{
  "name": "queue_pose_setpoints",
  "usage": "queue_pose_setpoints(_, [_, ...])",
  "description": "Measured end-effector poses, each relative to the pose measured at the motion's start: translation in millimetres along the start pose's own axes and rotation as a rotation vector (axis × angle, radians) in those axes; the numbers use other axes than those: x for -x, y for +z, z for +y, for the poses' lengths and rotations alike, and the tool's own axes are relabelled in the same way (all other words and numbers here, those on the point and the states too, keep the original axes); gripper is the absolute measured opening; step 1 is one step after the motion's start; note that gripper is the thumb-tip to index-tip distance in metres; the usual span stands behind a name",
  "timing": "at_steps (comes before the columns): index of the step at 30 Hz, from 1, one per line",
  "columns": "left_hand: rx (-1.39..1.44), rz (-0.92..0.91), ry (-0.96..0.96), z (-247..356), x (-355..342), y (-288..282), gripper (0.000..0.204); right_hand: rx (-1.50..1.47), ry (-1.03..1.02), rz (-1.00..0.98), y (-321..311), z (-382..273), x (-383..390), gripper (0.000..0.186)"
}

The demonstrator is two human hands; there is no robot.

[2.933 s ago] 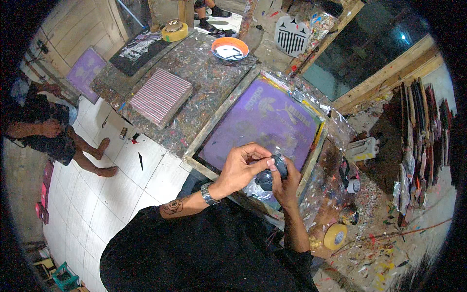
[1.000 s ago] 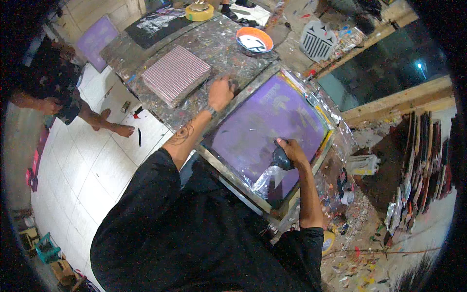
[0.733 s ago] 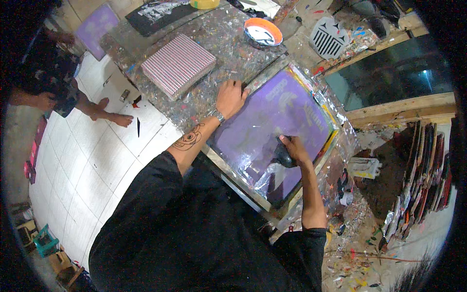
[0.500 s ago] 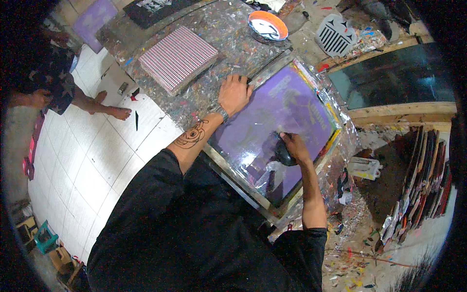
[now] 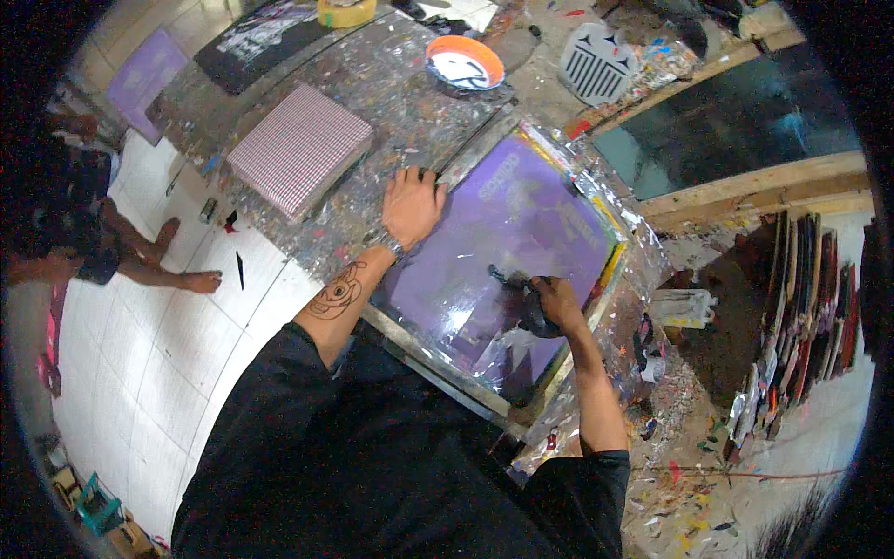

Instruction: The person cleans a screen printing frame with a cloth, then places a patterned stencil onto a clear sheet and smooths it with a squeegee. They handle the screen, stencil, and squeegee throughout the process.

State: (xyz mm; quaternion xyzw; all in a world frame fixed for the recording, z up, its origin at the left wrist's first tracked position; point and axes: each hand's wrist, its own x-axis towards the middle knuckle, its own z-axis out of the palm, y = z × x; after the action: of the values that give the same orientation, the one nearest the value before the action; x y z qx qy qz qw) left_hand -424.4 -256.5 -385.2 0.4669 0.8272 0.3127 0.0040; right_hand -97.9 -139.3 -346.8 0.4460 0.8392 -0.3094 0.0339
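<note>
Two hands: the left hand point(image 5: 413, 207) lies on the frame point(image 5: 480, 143) — clasping or not, I cannot tell. Rightward of it, the purple screen point(image 5: 447, 256) bears a dark smear point(image 5: 504, 275), just beside the black bag point(image 5: 535, 315) gripped by the right hand point(image 5: 561, 303).

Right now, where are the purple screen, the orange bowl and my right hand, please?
Purple screen point(image 5: 473, 244), head view: bare mesh.
Orange bowl point(image 5: 475, 47), head view: its rim.
Right hand point(image 5: 561, 304), head view: its back.

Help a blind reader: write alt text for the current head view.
Seen from above, the right hand holds a dark bundle over a purple screen in a wooden frame; the left hand is at the frame's left edge. A checkered block and an orange bowl sit on the paint-spattered table.
</note>
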Motion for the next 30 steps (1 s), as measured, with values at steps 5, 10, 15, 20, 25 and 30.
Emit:
queue_pose_setpoints(5, [-0.029, 0.027, 0.013, 1.2, 2.2, 0.4, 0.040, -0.054, -0.024, 0.050, 1.4, -4.3, -0.2, 0.043])
queue_pose_setpoints(10, [-0.082, -0.002, 0.026, 2.2, 1.5, -3.9, 0.039, -0.041, -0.227, 0.175, 9.3, 3.3, -4.2, 0.048])
queue_pose_setpoints(15, [-0.077, 0.030, 0.024, -0.9, 1.6, -1.9, 0.039, 0.006, -0.058, -0.076, -0.8, -1.1, -2.2, 0.053])
queue_pose_setpoints(20, [-0.112, -0.010, 0.050, 0.3, 1.2, -1.6, 0.041, -0.328, -0.034, 0.100, 22.9, 14.0, 8.2, 0.056])
queue_pose_setpoints(25, [-0.084, 0.021, 0.035, -2.3, -0.2, 1.5, 0.040, -0.196, -0.095, 0.215, 33.6, 24.1, -4.5, 0.058])
queue_pose_setpoints(30, [-0.087, 0.005, 0.046, -3.7, -0.7, 1.2, 0.042, 0.011, 0.001, 0.085, 12.8, -0.2, 4.3, 0.059])
